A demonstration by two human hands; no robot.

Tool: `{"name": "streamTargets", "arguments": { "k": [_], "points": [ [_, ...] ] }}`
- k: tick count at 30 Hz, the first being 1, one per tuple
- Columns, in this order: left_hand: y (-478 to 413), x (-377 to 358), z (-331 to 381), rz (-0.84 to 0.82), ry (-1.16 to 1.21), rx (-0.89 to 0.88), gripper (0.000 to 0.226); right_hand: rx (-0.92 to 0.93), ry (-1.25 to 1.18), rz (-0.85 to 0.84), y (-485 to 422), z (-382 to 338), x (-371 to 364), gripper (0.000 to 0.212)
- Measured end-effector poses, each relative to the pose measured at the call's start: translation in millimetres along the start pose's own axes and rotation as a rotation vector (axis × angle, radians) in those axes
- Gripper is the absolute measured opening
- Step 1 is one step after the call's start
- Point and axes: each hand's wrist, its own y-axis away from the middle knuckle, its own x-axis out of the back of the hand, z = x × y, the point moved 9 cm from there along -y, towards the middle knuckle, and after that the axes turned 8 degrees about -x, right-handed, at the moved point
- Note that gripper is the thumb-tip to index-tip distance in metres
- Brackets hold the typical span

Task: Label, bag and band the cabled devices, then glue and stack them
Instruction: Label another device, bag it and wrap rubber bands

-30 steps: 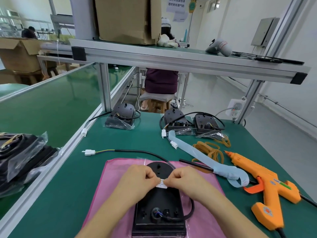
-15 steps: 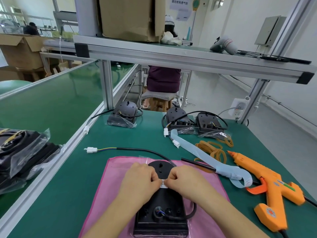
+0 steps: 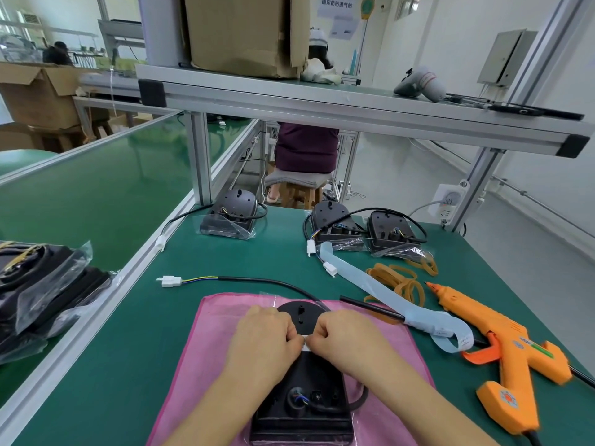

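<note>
A white label [image 3: 306, 346] is pinched between the curled fingers [image 3: 289, 337] of the left hand [image 3: 262, 342] and right hand [image 3: 346, 339], over the black cabled device [image 3: 301, 403]. The device is laid on a pink cloth [image 3: 199, 365], near centre of the tabletop [image 3: 128, 349]. An orange glue gun [image 3: 502, 358] is seen at right.

Green-topped workbench [image 3: 112, 365], aluminium-framed overhead shelf [image 3: 322, 107] bearing a cardboard box [image 3: 244, 33], green conveyor [image 3: 96, 194] at left, white walls [image 3: 463, 37], pale floor [image 3: 531, 252], wooden stool [image 3: 304, 196] beyond.
</note>
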Motion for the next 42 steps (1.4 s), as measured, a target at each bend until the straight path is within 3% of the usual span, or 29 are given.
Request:
{"name": "streamTargets", "arguments": {
  "k": [12, 22, 27, 30, 32, 34, 36, 39, 42],
  "points": [
    [1.9, -1.6, -0.2, 0.035, -0.059, -0.003, 0.015, 0.02, 0.055, 0.148, 6.9, -2.0, 2.2, 0.022],
    [0.9, -10.5, -9.7, 0.105, 0.065, 0.137, 0.036, -0.013, -0.217, 0.101, 13.0, 18.3, -1.0, 0.026],
    [-3.4, -4.9, -15.7, 0.145, 0.21, 0.142, 0.02, -0.03, -0.382, 0.091, 21.5, 29.0, 1.4, 0.019],
    [11.0, 2.8, -35.4, 0.221, 0.358, 0.204, 0.011, -0.085, -0.512, 0.177, 36.9, 53.3, 11.1, 0.016],
    [26.2, 3.7, -52.7, 0.183, 0.307, 0.264, 0.028, -0.174, -0.433, 0.215, 49.2, 77.4, 14.1, 0.025],
    [40.5, -3.1, -60.7, 0.01, 0.061, 0.302, 0.053, -0.28, -0.248, 0.123, 59.9, 96.3, 6.2, 0.045],
    [51.5, -13.0, -55.5, -0.119, -0.035, 0.296, 0.064, -0.316, -0.244, -0.101, 67.1, 100.4, -14.8, 0.053],
    [59.0, -25.2, -40.8, -0.164, 0.071, 0.295, 0.059, -0.325, -0.644, -0.324, 75.3, 83.7, -39.6, 0.038],
    [63.1, -28.8, -38.3, -0.144, 0.266, 0.341, 0.046, -0.328, -0.942, -0.267, 79.0, 74.4, -38.3, 0.023]
  ]
}}
